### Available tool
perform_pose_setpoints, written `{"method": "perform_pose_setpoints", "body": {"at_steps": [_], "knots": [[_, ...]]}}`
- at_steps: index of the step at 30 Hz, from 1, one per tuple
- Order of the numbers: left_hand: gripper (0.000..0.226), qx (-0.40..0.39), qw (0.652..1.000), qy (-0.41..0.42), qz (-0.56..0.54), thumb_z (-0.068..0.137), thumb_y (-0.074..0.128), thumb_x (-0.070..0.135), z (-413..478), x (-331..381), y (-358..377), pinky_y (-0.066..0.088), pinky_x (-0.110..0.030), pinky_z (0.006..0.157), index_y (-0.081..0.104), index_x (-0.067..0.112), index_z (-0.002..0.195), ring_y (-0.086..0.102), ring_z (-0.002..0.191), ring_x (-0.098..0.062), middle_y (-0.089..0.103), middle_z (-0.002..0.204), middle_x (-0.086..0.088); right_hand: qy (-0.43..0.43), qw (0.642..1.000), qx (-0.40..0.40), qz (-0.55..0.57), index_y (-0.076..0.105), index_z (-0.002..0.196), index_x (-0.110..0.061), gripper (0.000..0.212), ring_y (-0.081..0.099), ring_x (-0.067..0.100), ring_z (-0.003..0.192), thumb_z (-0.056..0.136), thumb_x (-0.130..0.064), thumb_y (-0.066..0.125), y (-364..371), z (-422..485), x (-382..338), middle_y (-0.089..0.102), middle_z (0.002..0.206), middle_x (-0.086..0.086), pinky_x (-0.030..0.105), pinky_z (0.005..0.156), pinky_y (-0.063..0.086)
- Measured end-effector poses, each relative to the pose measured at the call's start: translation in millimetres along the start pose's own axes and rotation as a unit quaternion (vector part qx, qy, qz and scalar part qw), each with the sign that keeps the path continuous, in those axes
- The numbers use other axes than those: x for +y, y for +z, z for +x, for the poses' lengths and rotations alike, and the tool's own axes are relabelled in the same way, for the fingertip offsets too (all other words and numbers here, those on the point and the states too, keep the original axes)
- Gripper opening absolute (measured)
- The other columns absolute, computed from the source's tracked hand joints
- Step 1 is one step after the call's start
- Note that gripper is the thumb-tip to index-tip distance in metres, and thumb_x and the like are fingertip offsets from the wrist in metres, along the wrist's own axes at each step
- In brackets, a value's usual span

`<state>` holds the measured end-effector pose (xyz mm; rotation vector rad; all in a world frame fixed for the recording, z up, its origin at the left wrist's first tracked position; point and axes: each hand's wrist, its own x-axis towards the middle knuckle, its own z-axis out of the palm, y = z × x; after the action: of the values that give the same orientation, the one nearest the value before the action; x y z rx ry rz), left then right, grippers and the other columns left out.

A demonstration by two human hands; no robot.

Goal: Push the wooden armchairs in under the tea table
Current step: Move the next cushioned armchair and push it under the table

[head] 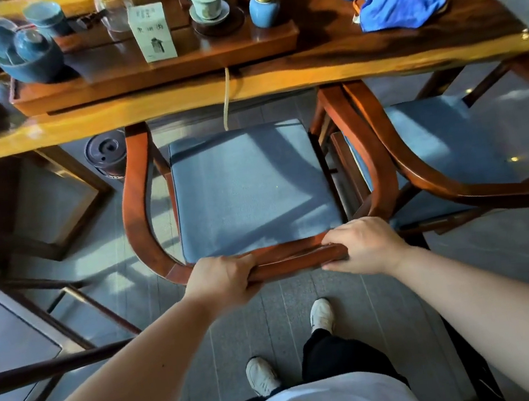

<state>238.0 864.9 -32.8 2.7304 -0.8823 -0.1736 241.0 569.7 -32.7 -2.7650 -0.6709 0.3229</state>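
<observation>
- The wooden tea table (274, 79) carries a long wooden tray (155, 70) and a blue cloth (393, 3).
- The grey floor (271, 317) bears two armchairs (142, 199).

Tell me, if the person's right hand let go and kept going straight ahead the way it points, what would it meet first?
Probably the blue seat cushion of the armchair whose back rail the right hand grips. Beyond it lies the tea table edge, though depth is hard to judge.
</observation>
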Motion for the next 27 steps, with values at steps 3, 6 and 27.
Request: {"method": "perform_pose_setpoints", "body": {"at_steps": [3, 6, 27], "knots": [[0.043, 0.04, 0.999, 0.01, -0.001, 0.055, 0.087, 0.032, 1.2, 2.8, -2.0, 0.046, -0.027, 0.038, 0.06, 0.029, 0.088, 0.058, 0.043, -0.024, 0.065, 0.056, 0.004, -0.015, 1.0, -0.004, -0.019, 0.069, 0.095, -0.03, 0.039, 0.068, 0.023, 0.083, 0.075, -0.063, 0.067, 2.1, -0.2, 5.1, 0.074, 0.088, -0.005, 0.034, 0.069, 0.051], [0.053, 0.034, 0.999, 0.001, -0.001, 0.05, 0.089, 0.029, 0.7, 2.5, 0.1, 0.044, -0.024, 0.04, 0.053, 0.032, 0.09, 0.058, 0.042, -0.021, 0.063, 0.054, 0.005, -0.034, 0.999, 0.009, -0.018, 0.068, 0.093, -0.03, 0.038, 0.067, 0.022, 0.077, 0.076, -0.064, 0.065, 5.1, 0.1, 6.0, 0.073, 0.082, -0.005, 0.032, 0.065, 0.048], [0.021, -0.088, 0.99, -0.106, -0.009, 0.078, 0.062, 0.044, 1.1, 3.8, 4.5, 0.046, -0.033, 0.057, 0.056, 0.026, 0.087, 0.062, 0.075, -0.028, 0.067, 0.079, -0.001, 0.065, 0.998, -0.024, -0.014, 0.065, 0.081, -0.028, 0.036, 0.065, 0.025, 0.079, 0.071, -0.062, 0.07, -2.2, -0.4, -8.2, 0.07, 0.076, -0.004, 0.033, 0.061, 0.044]]}}
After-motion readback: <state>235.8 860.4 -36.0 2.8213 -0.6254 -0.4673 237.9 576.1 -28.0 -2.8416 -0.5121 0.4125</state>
